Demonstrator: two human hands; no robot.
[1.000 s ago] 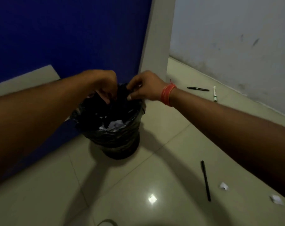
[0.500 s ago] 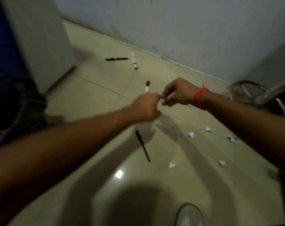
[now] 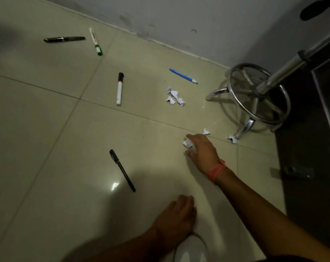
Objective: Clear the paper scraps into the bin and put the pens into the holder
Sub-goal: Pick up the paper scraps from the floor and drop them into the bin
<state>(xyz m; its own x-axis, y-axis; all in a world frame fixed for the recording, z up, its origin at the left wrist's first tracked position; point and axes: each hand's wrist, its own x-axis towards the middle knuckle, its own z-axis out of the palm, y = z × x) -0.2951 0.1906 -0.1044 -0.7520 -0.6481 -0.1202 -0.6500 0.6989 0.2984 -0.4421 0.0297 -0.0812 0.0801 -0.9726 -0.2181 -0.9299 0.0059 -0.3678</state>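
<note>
Your right hand [image 3: 203, 152] has dropped to the glossy tiled floor [image 3: 47, 110] by the stool [image 3: 216, 93], fingers [image 3: 192, 137] spread round a paper scrap [image 3: 187, 143]; left hand [image 3: 176, 218] curled, contents unclear.

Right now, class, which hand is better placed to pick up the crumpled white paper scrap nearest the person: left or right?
Right. The right hand flanks the crumpled white paper scrap with thumb and fingers; the left hand sits farther back.

No words or numbers are reading clearly. Faint printing is showing on the white marker with the green cap [image 3: 95, 41] and the crumpled white paper scrap [image 3: 187, 143], too blurred to make out.
</note>
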